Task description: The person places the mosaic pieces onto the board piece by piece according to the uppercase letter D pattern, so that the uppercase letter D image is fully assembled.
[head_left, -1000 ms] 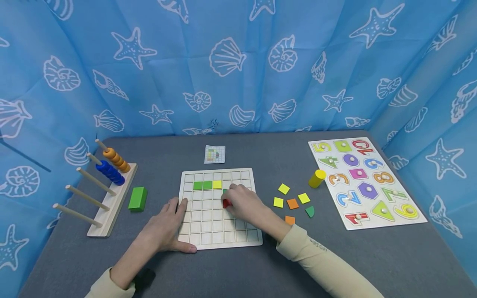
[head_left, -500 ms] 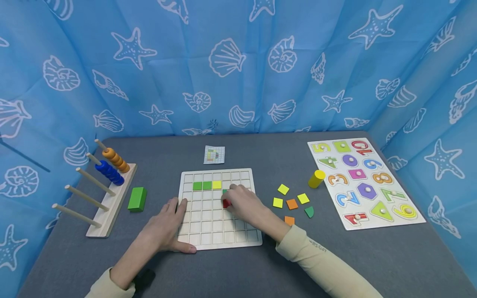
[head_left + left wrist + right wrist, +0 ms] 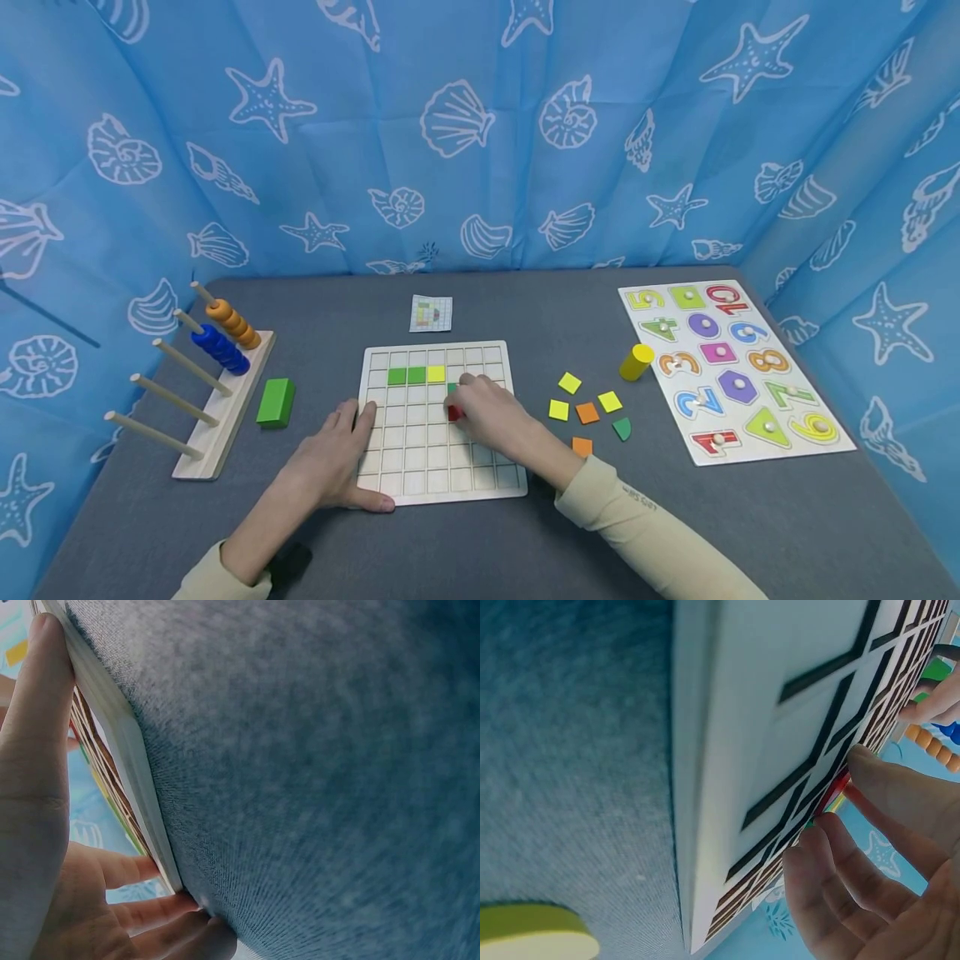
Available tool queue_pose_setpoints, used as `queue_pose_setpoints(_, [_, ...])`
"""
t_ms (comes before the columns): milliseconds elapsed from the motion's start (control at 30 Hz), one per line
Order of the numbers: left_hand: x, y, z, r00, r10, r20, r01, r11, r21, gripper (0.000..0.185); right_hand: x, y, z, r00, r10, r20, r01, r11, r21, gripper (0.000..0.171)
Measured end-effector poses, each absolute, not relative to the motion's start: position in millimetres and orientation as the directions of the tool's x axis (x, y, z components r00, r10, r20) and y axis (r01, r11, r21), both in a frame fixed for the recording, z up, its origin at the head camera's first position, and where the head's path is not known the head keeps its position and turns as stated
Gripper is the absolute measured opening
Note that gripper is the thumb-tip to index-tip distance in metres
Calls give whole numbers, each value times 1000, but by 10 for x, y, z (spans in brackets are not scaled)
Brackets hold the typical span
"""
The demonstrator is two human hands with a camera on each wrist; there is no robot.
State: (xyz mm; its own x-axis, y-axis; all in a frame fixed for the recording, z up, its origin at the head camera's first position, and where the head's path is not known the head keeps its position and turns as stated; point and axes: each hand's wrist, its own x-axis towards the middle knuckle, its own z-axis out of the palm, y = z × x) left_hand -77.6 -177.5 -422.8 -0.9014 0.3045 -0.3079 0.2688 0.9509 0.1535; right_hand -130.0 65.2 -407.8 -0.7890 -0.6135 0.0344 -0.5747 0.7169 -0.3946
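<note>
A white wooden grid board [image 3: 390,492] lies in the middle of the grey table. In its second row sit two green tiles [image 3: 407,376] and a yellow tile [image 3: 437,373]. My right hand [image 3: 461,407] reaches over the board and pinches a red tile [image 3: 453,412] down on a cell, just below a partly hidden green tile [image 3: 452,387]. The right wrist view shows the red tile [image 3: 832,793] edge-on at my fingertips [image 3: 885,776], against the board [image 3: 742,712]. My left hand [image 3: 347,450] lies flat against the board's left side, thumb along the near edge. In the left wrist view the thumb [image 3: 37,750] lies by the board's rim [image 3: 127,750].
Loose yellow [image 3: 569,382], orange [image 3: 588,412] and green [image 3: 622,428] tiles lie right of the board, near a yellow cylinder [image 3: 636,362]. A number puzzle [image 3: 735,367] sits far right. A pattern card [image 3: 431,313] lies behind the board. At left stand a peg rack [image 3: 217,417] with rings and a green block [image 3: 276,402].
</note>
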Motion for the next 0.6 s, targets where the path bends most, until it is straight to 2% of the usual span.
queue_pose_setpoints(433, [-776,-1783,-4237,-900,307,-309,270,950,156,139,-1212,726,-3981,-784,-619,50,-589,715,-377,11])
queue_pose_setpoints(600, [-780,-1780,-4235,-901,305,-308,267,951,158,140,-1170,844,-3934,-809,-587,7,-549,753,-362,20])
